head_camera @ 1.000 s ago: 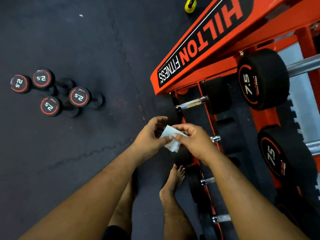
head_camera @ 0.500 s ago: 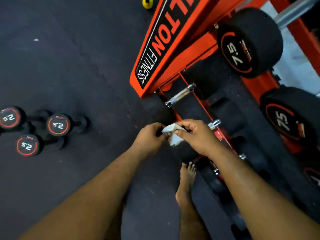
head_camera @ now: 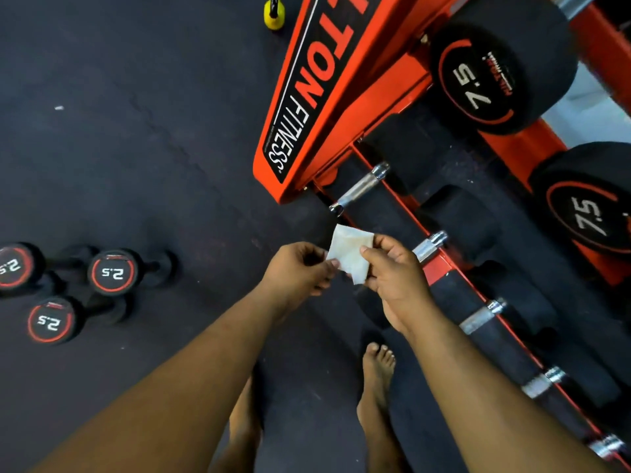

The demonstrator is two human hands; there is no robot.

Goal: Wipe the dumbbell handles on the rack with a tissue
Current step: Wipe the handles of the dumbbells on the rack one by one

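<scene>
The orange rack (head_camera: 345, 107) fills the upper right, its black panel lettered "FITNESS", with 7.5 dumbbells (head_camera: 495, 80) on the upper tier and a row of chrome dumbbell handles (head_camera: 360, 187) running down the lower tier. Both forearms reach forward from the bottom edge, meeting just short of that lower tier. The left hand (head_camera: 297, 273) curls its fingers and pinches the left edge of the tissue (head_camera: 350, 256); the right hand (head_camera: 396, 271) pinches the right edge between thumb and forefinger, knuckles up. The tissue is a small, creased white square, held up between the two hands, just below the topmost handle and not touching it. Three 2.5 dumbbells (head_camera: 114, 271) stand on the dark floor (head_camera: 136, 131) to the left.
</scene>
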